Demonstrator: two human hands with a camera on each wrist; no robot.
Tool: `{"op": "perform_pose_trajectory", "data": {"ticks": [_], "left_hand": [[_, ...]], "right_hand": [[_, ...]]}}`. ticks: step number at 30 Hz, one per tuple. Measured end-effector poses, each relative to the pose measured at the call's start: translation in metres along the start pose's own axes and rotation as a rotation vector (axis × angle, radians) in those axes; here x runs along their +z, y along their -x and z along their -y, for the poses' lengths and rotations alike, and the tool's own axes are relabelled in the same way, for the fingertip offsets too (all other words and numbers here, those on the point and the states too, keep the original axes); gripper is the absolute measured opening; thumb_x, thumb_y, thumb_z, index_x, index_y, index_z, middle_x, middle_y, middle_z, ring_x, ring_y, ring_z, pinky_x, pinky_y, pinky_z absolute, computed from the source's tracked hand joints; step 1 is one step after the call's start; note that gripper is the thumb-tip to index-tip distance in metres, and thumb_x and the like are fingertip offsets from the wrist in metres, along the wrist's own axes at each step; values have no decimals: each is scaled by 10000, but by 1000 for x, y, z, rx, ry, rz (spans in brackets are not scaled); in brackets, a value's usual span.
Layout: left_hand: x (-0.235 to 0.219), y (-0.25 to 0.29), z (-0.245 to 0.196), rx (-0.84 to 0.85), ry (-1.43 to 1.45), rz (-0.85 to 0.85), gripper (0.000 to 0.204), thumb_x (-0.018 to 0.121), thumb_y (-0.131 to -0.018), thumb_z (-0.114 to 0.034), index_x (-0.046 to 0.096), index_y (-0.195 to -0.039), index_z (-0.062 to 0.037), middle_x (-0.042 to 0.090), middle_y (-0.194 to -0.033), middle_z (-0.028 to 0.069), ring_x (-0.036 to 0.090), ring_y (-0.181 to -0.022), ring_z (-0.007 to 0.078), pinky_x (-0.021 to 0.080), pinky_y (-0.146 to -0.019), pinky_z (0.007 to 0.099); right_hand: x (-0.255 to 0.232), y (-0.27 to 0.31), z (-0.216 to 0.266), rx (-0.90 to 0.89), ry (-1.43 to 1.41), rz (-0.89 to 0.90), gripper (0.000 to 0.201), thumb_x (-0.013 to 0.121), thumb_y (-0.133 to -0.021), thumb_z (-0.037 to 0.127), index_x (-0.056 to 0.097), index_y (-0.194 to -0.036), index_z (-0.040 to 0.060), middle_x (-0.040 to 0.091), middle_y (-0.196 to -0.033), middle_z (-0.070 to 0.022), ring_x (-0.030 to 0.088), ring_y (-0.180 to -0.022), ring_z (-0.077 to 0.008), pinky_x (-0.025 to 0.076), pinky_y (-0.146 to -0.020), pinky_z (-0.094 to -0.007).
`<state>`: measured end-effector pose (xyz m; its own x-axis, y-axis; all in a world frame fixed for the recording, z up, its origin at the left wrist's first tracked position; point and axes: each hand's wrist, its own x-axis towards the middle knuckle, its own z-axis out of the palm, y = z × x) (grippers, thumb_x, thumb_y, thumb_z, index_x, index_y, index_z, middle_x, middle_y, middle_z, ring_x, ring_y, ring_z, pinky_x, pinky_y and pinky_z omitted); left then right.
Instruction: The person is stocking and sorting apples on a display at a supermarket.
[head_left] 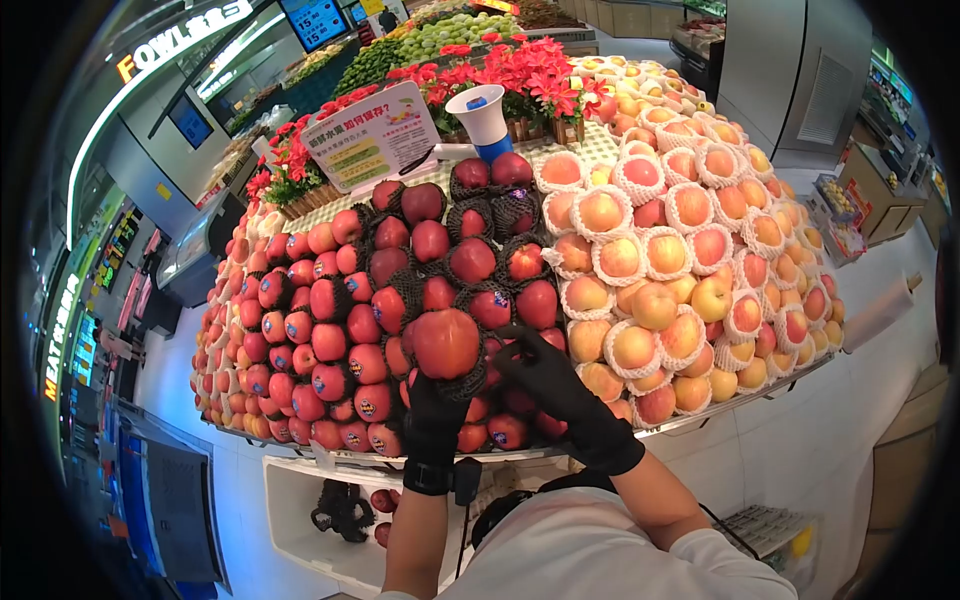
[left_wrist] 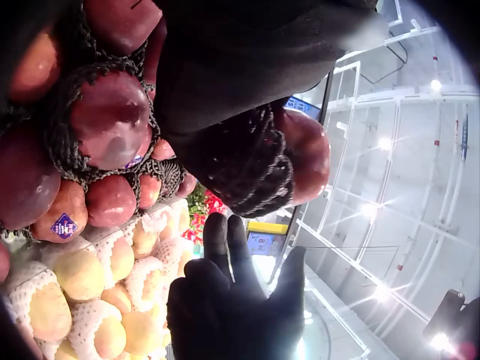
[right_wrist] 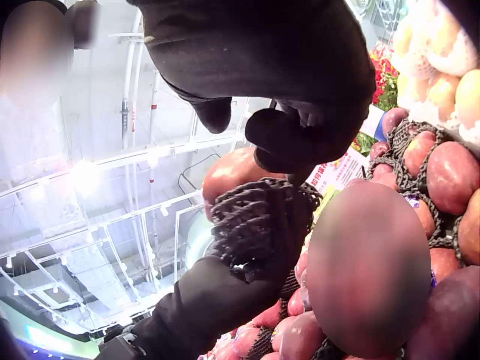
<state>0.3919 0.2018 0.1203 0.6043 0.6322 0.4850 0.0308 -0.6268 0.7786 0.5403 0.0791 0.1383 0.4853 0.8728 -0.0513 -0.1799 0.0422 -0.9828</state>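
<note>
A large red apple (head_left: pixel 446 343) in a black foam net rests upright in my left hand (head_left: pixel 435 425), above the stacked red apples. The left wrist view shows the netted apple (left_wrist: pixel 304 157) against the dark glove of my left hand (left_wrist: pixel 255 67). My right hand (head_left: pixel 575 400) is just to the right of it, fingers parted and slightly bent, with nothing held; its fingers (left_wrist: pixel 236 247) point up below the apple. From the right wrist, my right hand (right_wrist: pixel 285 67) hangs over the apple (right_wrist: pixel 240 172), and the net wraps its lower part beside my left hand (right_wrist: pixel 217 292).
Netted red apples (head_left: pixel 330 380) fill the left and middle of the display; paler fruit in white nets (head_left: pixel 620 257) lies to the right. Behind are a printed sign (head_left: pixel 372 140), a white and blue megaphone (head_left: pixel 483 120) and red flowers (head_left: pixel 500 75). A white bin (head_left: pixel 290 520) stands below.
</note>
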Motion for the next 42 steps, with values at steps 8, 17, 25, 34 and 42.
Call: {"op": "perform_pose_trajectory", "data": {"ticks": [8,17,25,34,42], "left_hand": [[27,1,-17,-10,-222,42,298,601,-865,-70,603,-1153,5,671,-1037,130,635,-990,255,505,-866,402],[28,-3,36,290,-497,22,304,608,-880,-97,613,-1172,-10,658,-1111,171,626,-1032,351,479,-910,449],[33,3,52,322,-581,0,276,568,-922,-121,612,-1169,-6,667,-1075,146,646,-981,299,507,-866,428],[43,-6,-6,-182,36,-8,282,459,-946,-61,583,-1183,28,649,-1029,168,624,-965,284,500,-824,422],[37,11,-12,122,-311,84,441,517,-762,81,558,-1201,59,609,-1038,251,580,-951,429,477,-822,453]], "right_hand": [[-8,7,16,-20,-84,30,746,788,-766,209,416,-1397,67,603,-1177,-115,607,-1040,-184,511,-870,-330],[-32,8,0,-266,44,10,846,858,-683,149,403,-1393,84,584,-1197,-120,605,-1034,-192,518,-852,-350],[-45,15,14,-250,147,15,861,873,-662,179,425,-1392,92,534,-1308,-86,539,-1173,-204,475,-956,-376],[-51,13,16,-43,-354,195,756,761,-785,135,375,-1428,31,509,-1346,-105,518,-1223,-217,454,-1006,-373],[-52,15,7,-113,-390,-18,647,739,-798,261,467,-1342,42,597,-1224,-114,589,-1133,-249,492,-955,-395]]}}
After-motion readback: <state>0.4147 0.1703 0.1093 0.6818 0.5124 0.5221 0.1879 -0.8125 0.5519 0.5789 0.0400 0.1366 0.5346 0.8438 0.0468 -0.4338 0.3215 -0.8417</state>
